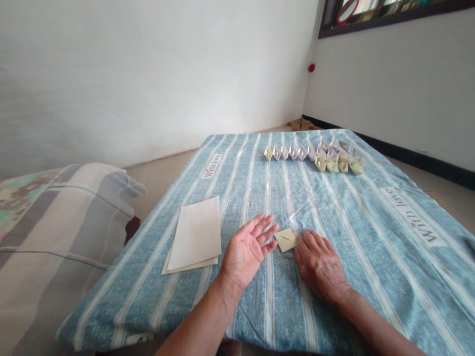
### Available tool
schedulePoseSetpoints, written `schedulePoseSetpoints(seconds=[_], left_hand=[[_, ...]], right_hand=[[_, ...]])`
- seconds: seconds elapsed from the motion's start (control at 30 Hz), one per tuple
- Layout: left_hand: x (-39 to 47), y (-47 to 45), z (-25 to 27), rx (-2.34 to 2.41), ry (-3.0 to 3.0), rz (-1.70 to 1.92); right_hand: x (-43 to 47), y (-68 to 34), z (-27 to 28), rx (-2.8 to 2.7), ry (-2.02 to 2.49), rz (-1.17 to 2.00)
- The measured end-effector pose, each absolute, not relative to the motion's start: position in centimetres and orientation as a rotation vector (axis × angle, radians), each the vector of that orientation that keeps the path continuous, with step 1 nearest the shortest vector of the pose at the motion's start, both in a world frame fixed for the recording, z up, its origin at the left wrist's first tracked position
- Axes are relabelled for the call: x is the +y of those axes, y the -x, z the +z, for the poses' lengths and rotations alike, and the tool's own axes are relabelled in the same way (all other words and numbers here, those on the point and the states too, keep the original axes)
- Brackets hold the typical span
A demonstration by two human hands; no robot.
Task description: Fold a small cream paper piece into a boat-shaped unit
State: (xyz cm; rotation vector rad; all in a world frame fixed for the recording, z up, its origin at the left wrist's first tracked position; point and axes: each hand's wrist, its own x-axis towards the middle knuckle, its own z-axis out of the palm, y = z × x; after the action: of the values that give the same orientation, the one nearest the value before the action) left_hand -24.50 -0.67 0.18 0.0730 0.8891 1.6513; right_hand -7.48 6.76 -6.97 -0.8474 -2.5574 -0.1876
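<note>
Here on the table (230,198), nearer the near edge than the far one, lies the small pale yellow folded paper (285,240), flat, with a slanting fold line showing across its face. My right grip (321,266) is palm down, fingertips at the paper's right corner, seemingly to steady it against the cloth. Whether those fingers pinch it or only rest there, I cannot tell. On the other side, my left grip (245,251) is open and holds nothing: palm turned up, fingers spread, their tips just beside the paper's left corner. That leaves the top face in plain sight between my two hands.

Over towards the left edge, a white sheet (196,231) lies askew on a yellowish sheet (212,261), which peeks out along the near side. The stack sits within reach of my left arm, yet apart from the folded piece, probably so the working spot has room.

Up by the far edge, towards the far right corner, pale purple and yellow folded paper figures (321,162) stand bunched together, a row trailing leftward. Set that far off, they look safely parked away from my elbows.
</note>
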Motion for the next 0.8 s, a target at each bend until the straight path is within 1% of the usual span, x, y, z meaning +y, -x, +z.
schedulePoseSetpoints(seconds=[0.27, 0.6, 0.8], left_hand=[[-0.7, 24.9, 0.5, 0.673, -0.076, 1.829], [-0.6, 25.2, 0.7, 0.56, -0.125, 1.89], [-0.5, 25.5, 0.9, 0.556, -0.109, 1.898]], right_hand=[[6.6, 7.7, -7.1, -2.533, 0.85, -0.159], [8.6, 9.5, -5.0, -2.404, 1.027, -0.168], [10.3, 9.5, -5.0, -2.399, 1.154, -0.109]])
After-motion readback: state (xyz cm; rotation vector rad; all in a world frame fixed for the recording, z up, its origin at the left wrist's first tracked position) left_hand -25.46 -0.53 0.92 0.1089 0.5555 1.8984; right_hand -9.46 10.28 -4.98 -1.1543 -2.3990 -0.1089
